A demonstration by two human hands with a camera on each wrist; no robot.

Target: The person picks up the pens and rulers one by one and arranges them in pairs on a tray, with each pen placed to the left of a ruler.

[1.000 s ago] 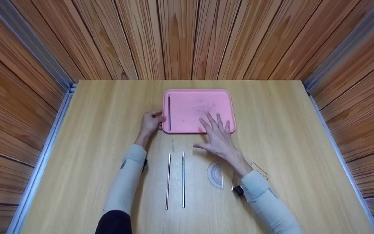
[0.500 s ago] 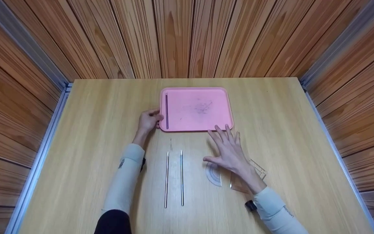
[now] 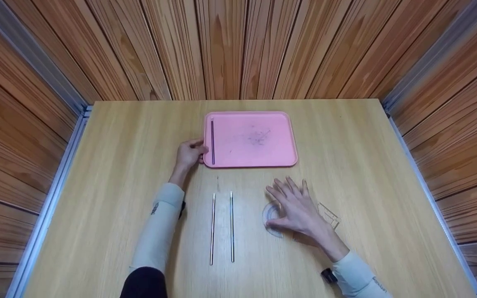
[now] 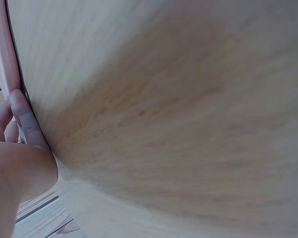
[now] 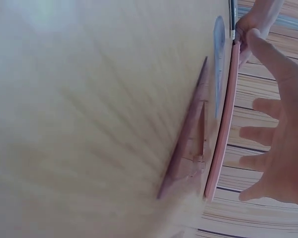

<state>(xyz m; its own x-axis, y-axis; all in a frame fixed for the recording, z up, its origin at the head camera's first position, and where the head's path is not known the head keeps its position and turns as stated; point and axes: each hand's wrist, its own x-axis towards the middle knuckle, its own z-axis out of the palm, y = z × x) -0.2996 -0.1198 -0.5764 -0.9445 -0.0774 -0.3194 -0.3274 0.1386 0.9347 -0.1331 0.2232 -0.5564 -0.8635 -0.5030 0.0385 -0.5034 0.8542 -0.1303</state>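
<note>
My left hand (image 3: 188, 155) grips the left rim of a pink tray (image 3: 242, 160), thumb on top of the edge. In the left wrist view, fingers (image 4: 27, 119) of that hand lie along the tray's side. A dark pencil (image 3: 213, 140) lies lengthwise inside the tray near its left rim. My right hand (image 3: 298, 211), fingers spread and holding nothing, hovers over a clear protractor (image 3: 268, 217) and a clear set square (image 3: 329, 216), partly covering both. In the right wrist view the set square (image 5: 188, 144) shows below the spread fingers, with the protractor (image 5: 219, 49) beyond.
Two shiny pencils, one on the left (image 3: 212, 229) and one on the right (image 3: 232, 227), lie parallel on the wooden table (image 3: 118, 136) between the arms. Dark scribble marks stain the tray's floor. Wood-plank walls (image 3: 222, 49) stand at the back and both sides.
My right hand has drawn back from over the tray's lower right, toward me and slightly right, to above the protractor and set square. The left hand has kept its grip on the rim.
</note>
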